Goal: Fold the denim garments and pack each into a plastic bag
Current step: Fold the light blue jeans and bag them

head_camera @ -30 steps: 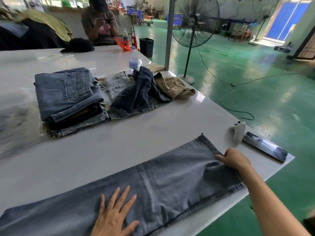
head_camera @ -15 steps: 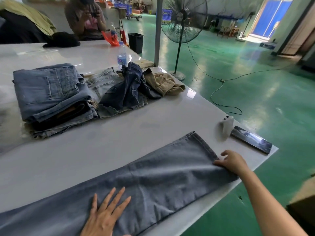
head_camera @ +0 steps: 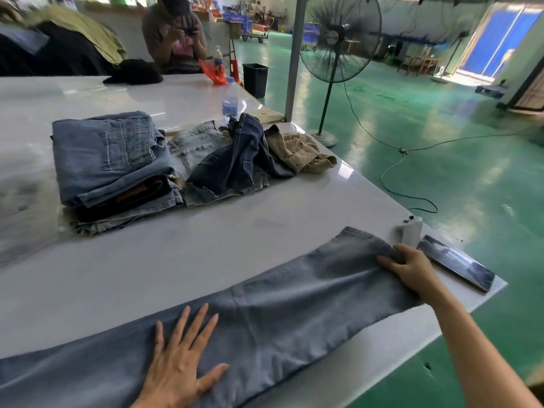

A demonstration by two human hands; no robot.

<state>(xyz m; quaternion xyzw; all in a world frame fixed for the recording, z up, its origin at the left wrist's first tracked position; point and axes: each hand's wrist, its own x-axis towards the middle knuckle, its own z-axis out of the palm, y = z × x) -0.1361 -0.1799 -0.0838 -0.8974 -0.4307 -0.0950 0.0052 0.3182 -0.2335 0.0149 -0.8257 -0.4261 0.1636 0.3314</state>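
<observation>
Since a moment ago my right hand [head_camera: 412,267] has curled its fingers [head_camera: 385,262] round the hem of the jeans leg [head_camera: 294,313] lying along the counter [head_camera: 206,260] beside the phone [head_camera: 456,265], left hand [head_camera: 179,369] pressing flat, so folding looks imminent.

A pair of jeans [head_camera: 265,313] lies stretched along the near edge of the table [head_camera: 206,245]. The left hand [head_camera: 179,366] rests flat on its middle; the right hand [head_camera: 412,269] grips its far-right end. Just right of that end stand a small device [head_camera: 410,231] and a phone [head_camera: 456,262] — both at the table's corner. Behind the jeans, well apart, sits a stack of folded jeans [head_camera: 112,169], with loose garments [head_camera: 244,160] heaped to its right. A water bottle [head_camera: 230,101] stands behind these — a fan [head_camera: 338,39] stands on the floor beyond the table's right edge.
</observation>
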